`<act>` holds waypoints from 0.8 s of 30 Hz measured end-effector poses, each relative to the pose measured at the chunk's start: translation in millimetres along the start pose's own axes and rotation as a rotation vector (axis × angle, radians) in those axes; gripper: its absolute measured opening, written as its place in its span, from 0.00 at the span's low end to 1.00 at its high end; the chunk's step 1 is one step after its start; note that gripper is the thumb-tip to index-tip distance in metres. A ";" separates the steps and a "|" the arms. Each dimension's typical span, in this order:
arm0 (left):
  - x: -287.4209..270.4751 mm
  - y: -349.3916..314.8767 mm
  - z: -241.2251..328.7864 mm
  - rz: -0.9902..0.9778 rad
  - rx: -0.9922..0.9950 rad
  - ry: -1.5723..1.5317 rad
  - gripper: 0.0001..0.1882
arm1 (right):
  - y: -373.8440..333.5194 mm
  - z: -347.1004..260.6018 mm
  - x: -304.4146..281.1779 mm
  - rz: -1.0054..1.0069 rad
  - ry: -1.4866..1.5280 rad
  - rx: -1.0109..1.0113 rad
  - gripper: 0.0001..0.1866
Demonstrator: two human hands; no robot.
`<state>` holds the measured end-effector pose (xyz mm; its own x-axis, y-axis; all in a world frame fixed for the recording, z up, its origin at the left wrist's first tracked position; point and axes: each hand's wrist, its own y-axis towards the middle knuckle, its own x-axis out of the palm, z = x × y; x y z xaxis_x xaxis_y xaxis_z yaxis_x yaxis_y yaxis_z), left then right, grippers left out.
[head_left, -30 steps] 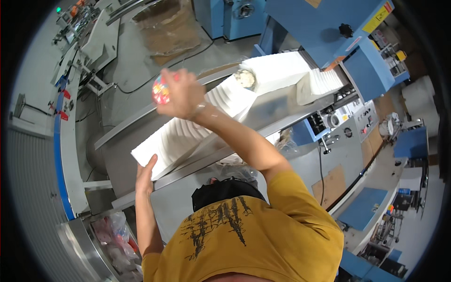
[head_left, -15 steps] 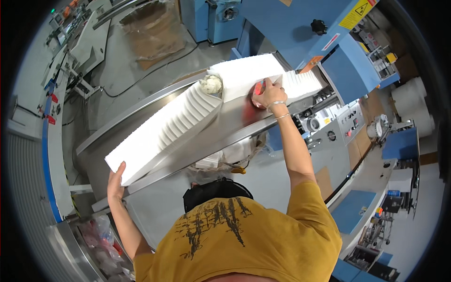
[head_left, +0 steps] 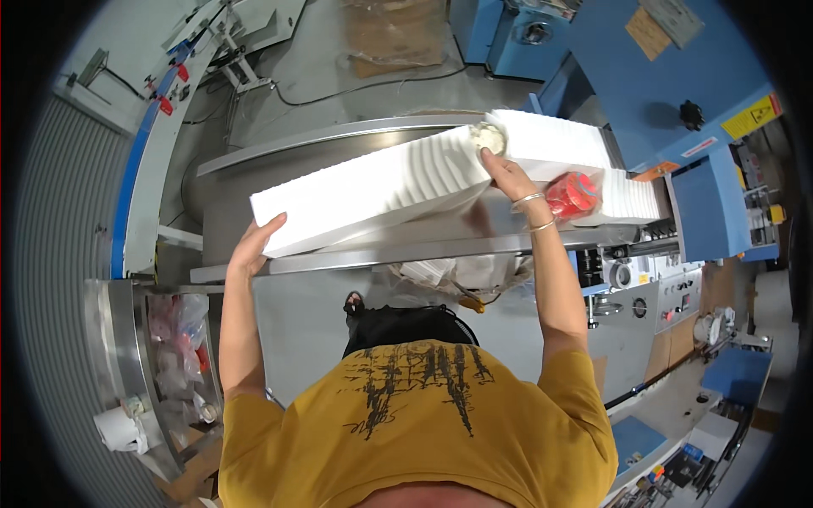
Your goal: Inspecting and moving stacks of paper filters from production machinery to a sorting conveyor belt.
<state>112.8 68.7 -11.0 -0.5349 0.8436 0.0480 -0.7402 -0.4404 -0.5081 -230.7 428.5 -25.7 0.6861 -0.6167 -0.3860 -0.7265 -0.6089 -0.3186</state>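
Note:
A long row of thin white sheets, packed on edge like a stack of folded tissue (head_left: 364, 182), lies along a metal trough (head_left: 229, 237). My left hand (head_left: 257, 243) grips its left end, thumb over the upper edge. My right hand (head_left: 511, 179) is closed at the other end, thumb on top and the other fingers mostly hidden. Just beyond that thumb sits a crumpled off-white bundle (head_left: 489, 137), between this row and a second white stack (head_left: 555, 140). A red round object in clear plastic (head_left: 573, 195) rests right of my right wrist, against a shorter white stack (head_left: 631, 199).
A blue machine (head_left: 652, 76) stands over the trough's right end, with a control panel (head_left: 677, 300) below. Under the near rail sits a clear bag of white pieces (head_left: 432, 271). Brown cardboard (head_left: 396, 34) lies on the far floor. A metal-sided bin (head_left: 140, 339) is at left.
My right hand has let go of the red object and moved left onto the right end of the long white row. My left hand keeps its hold at the left end.

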 end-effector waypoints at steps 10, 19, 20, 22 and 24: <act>-63.7 21.4 18.4 -0.098 -0.015 0.104 0.47 | -51.3 -41.9 92.0 -0.094 0.120 0.085 0.45; -145.8 53.2 31.0 -0.154 -0.145 0.154 0.42 | -3.7 -44.3 129.7 0.015 0.107 0.318 0.54; -145.7 58.2 27.4 -0.137 -0.146 0.145 0.42 | -2.7 -53.6 130.5 -0.049 0.097 0.263 0.56; -139.3 63.7 21.6 -0.243 -0.046 0.147 0.35 | -7.4 -71.4 131.8 -0.100 0.121 0.233 0.59; -136.2 51.8 28.1 -0.224 -0.052 0.059 0.34 | -8.6 -71.2 136.9 -0.031 0.101 0.304 0.57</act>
<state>135.9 -77.6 -19.6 -0.3338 0.9356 0.1151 -0.8149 -0.2251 -0.5340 -127.8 313.8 -14.1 0.6974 -0.6559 -0.2889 -0.6729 -0.4605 -0.5788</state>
